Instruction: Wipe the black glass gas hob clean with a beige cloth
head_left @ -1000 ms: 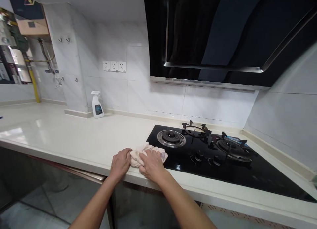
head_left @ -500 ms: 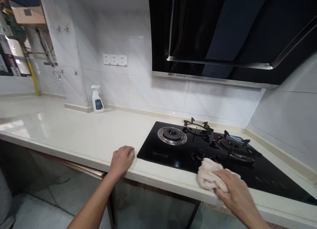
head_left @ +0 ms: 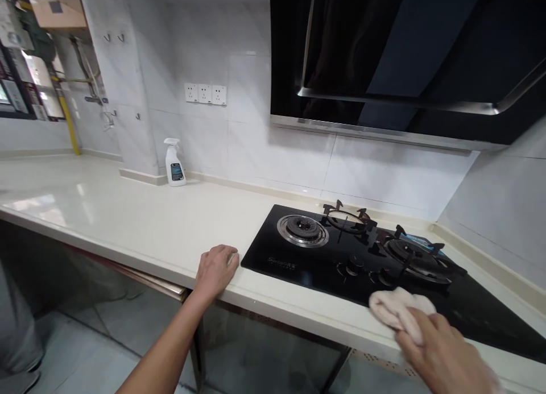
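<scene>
My right hand is closed around a pale, bunched cloth. The cloth lies at the front edge of the black glass gas stove, partly on the light countertop. My left hand leans on the counter's front edge, just left of the stove, with loosely bent fingers and a small gap by the thumb. Nothing shows in it. Near the cloth are the stove's control knobs. The left burner has no pan support around it.
A white spray bottle stands against the back wall. One pan support sits behind the left burner, another over the right burner. A black range hood overhangs the stove. At lower left, a person's leg shows.
My right hand has slid the cloth to the right along the stove's front edge. The left hand stays on the counter. The camera view has shifted slightly.
</scene>
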`<action>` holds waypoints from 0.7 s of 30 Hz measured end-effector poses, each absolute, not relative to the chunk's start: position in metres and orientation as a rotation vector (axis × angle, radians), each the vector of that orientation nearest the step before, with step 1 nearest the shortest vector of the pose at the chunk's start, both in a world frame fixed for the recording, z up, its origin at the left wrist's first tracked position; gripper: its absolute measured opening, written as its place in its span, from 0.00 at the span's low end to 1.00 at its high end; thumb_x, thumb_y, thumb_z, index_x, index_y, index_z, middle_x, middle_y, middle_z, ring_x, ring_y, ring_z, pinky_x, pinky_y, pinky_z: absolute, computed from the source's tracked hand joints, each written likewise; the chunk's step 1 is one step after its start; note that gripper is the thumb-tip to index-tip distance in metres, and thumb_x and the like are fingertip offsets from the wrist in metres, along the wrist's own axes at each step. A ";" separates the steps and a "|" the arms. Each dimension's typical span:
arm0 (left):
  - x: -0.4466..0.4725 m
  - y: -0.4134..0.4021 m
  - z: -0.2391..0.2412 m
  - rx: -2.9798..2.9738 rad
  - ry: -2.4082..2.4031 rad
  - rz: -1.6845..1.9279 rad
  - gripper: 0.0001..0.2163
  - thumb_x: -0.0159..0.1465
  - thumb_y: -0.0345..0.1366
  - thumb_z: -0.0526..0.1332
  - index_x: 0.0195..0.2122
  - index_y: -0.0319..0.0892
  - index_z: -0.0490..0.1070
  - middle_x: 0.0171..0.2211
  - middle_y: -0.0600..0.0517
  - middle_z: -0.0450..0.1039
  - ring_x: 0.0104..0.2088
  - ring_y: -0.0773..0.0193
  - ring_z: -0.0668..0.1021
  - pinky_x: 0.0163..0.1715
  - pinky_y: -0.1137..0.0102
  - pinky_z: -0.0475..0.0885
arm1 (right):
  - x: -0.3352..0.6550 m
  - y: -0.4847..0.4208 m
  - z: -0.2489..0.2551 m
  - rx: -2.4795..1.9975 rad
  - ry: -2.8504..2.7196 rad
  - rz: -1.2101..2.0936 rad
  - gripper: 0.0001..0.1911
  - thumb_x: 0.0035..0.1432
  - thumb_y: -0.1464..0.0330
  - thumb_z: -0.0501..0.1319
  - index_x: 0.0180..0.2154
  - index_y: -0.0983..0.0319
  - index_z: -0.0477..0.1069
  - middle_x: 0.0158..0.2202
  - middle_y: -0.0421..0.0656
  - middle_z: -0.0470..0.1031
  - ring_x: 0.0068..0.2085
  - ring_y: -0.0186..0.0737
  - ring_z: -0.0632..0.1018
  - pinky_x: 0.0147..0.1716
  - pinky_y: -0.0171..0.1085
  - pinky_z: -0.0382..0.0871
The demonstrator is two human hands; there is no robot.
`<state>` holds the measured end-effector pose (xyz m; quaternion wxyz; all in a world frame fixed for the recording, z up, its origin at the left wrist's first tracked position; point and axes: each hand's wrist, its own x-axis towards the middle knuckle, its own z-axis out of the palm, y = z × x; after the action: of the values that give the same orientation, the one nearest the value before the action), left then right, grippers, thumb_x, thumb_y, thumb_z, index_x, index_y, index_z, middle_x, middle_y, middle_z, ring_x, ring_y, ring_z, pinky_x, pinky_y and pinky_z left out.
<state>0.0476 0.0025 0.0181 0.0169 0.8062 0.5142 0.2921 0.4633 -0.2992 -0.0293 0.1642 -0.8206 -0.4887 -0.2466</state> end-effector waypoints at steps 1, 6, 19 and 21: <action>0.048 0.002 0.018 2.503 1.595 0.908 0.15 0.70 0.39 0.52 0.46 0.47 0.79 0.52 0.47 0.81 0.55 0.53 0.78 0.56 0.59 0.67 | 0.440 -0.286 -0.027 -2.308 -1.472 -0.639 0.18 0.60 0.57 0.57 0.50 0.51 0.76 0.40 0.51 0.75 0.36 0.55 0.76 0.33 0.49 0.65; 0.047 0.003 0.016 2.508 1.590 0.908 0.15 0.70 0.40 0.52 0.45 0.47 0.79 0.51 0.48 0.81 0.55 0.54 0.78 0.55 0.60 0.67 | 0.311 -0.212 -0.006 -1.981 -1.719 -0.373 0.21 0.57 0.67 0.62 0.53 0.51 0.74 0.48 0.47 0.75 0.48 0.53 0.73 0.48 0.50 0.63; 0.037 0.029 0.010 2.538 1.615 0.835 0.16 0.72 0.39 0.50 0.46 0.49 0.79 0.51 0.50 0.82 0.54 0.57 0.80 0.50 0.65 0.69 | 0.200 -0.116 0.009 -1.500 -2.060 -0.158 0.24 0.56 0.61 0.68 0.55 0.53 0.70 0.52 0.43 0.72 0.52 0.50 0.67 0.53 0.50 0.60; 0.037 0.026 0.010 2.575 1.603 0.831 0.16 0.72 0.40 0.50 0.46 0.48 0.78 0.52 0.49 0.81 0.54 0.55 0.79 0.51 0.62 0.69 | 0.210 -0.125 0.007 -1.504 -2.032 -0.167 0.24 0.55 0.60 0.68 0.54 0.53 0.70 0.52 0.42 0.72 0.52 0.50 0.67 0.53 0.50 0.59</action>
<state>0.0367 0.0256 0.0100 -0.0015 0.8187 0.5098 0.2643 0.2098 -0.1253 0.0068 0.2993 -0.5662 -0.7654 -0.0629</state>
